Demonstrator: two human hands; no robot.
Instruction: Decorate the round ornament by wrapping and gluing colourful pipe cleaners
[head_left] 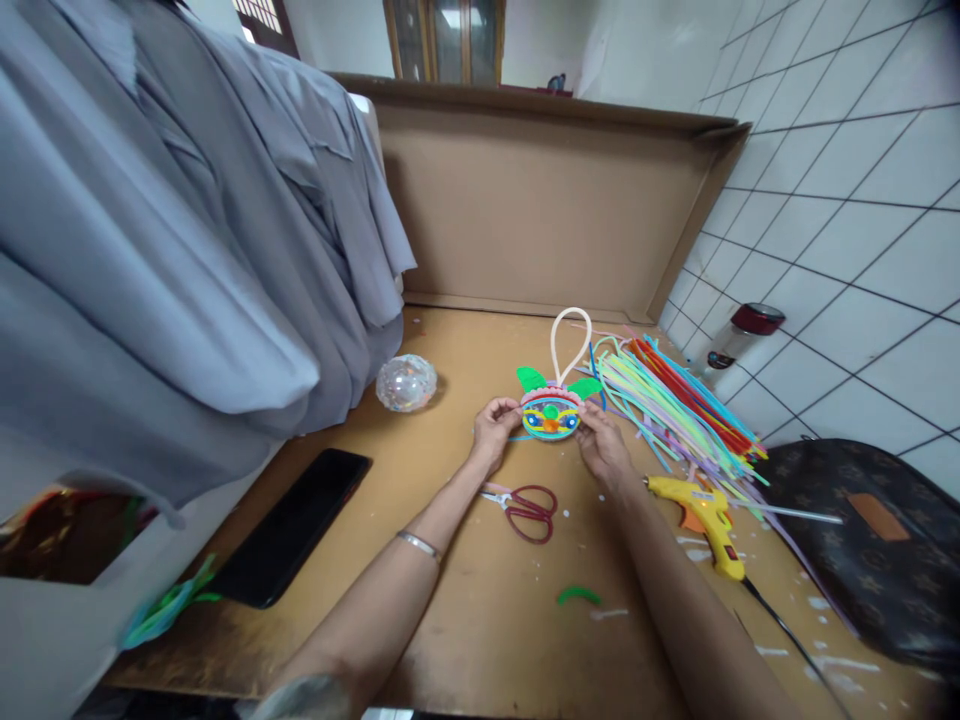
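1. The left hand [495, 428] and right hand [602, 440] pinched the pipe-cleaner animal-face ornament [550, 412] at opposite edges, probably to steady it, over the desk [480, 620].
2. The yellow glue gun [712, 505] lay right, the red-handled scissors [531, 513] nearer than the ornament, presumably for easy reach.

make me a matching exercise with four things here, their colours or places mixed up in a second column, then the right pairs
Things
1. ornament
2. scissors
3. glue gun
4. phone

Colour or place
A. yellow, with a dark cord
B. black, flat on the table
C. held between the left hand and the right hand
D. dark red handles, lying between the forearms

Right pairs: 1-C, 2-D, 3-A, 4-B
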